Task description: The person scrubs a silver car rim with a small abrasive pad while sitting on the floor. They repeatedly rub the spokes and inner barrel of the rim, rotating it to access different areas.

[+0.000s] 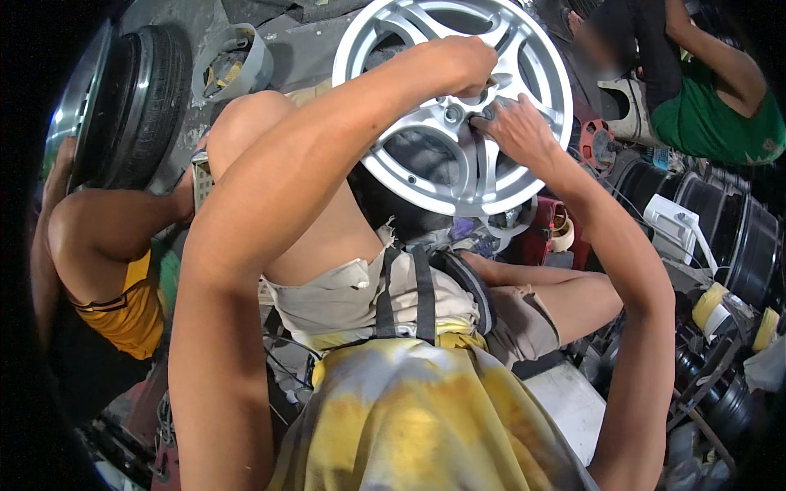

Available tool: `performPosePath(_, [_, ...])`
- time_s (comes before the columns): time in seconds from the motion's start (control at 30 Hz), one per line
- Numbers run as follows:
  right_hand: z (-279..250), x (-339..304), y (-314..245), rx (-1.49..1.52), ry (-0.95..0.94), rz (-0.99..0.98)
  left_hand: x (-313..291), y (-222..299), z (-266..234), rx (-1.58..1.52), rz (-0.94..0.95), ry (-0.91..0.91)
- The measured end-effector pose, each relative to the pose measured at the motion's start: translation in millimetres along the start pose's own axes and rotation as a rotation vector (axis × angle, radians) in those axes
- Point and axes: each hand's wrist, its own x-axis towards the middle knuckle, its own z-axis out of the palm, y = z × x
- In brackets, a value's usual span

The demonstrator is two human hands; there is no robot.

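Observation:
A silver alloy wheel rim [453, 16] with broad spokes lies tilted in front of my knees, its spoked face turned up to me. My left hand [471, 67] is curled closed over the rim's hub, and whatever its fingers hold is hidden. Just below and to the right, my right hand [521, 129] has its fingers bent together at the hub beside a bolt hole. Dark smudges mark those fingertips. If a small thing is pinched there, I cannot make it out.
A white bucket [260, 69] with scraps stands at the left, near an upright tyre [155, 106]. One person in orange shorts [135, 311] sits at the left; another in green [720, 119] sits at the upper right. Tape rolls [562, 236] and dark rims [749, 237] crowd the right.

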Motion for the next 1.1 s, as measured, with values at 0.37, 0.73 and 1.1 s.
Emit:
performPosePath(0.37, [-3, -2, -1, -0.002, 0.01, -0.083, 18, -11, 28, 0.022, 0.121, -0.016])
performPosePath(0.73, [-11, -17, -21, 0.097, -0.133, -0.061, 4, -4, 105, 0.053, 0.329, -0.06])
performPosePath(1.1, [-14, -108, -58, 0.598, 0.182, 0.088, -41, 53, 140, 0.514, 0.364, 0.009])
